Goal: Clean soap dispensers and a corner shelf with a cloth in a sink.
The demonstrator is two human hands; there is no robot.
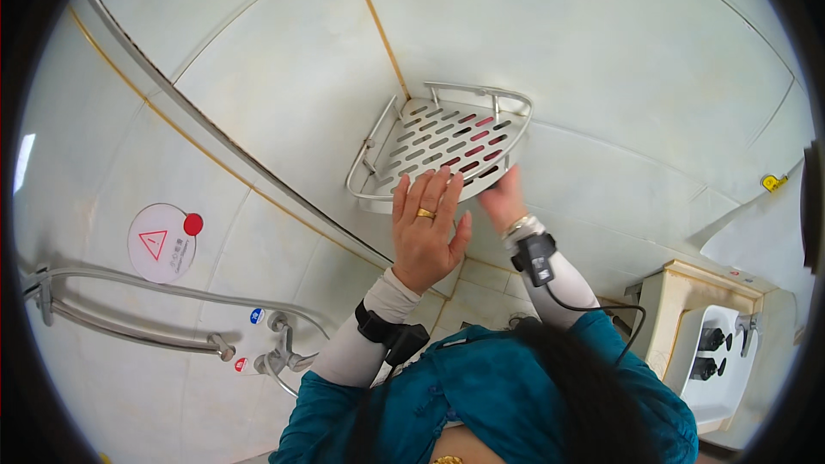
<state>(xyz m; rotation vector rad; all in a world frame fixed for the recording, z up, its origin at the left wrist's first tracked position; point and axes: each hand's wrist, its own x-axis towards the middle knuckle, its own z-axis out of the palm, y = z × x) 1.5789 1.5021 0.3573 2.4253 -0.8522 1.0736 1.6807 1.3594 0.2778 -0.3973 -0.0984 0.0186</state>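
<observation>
A metal corner shelf with a slotted floor and a raised rail is fixed where two tiled walls meet. My left hand, with a gold ring, rests at its front edge, fingers stretched out and close together. My right hand reaches under the shelf's right side. Its fingers are hidden by the shelf, so I cannot see what they hold. Through the slots at the right, something dark red shows beneath the shelf, its kind unclear.
A curved metal rail crosses the left wall. Below it are a shower hose and a mixer tap. At the lower right stands a white washbasin with two dark pump bottles. A round warning sticker is on the left wall.
</observation>
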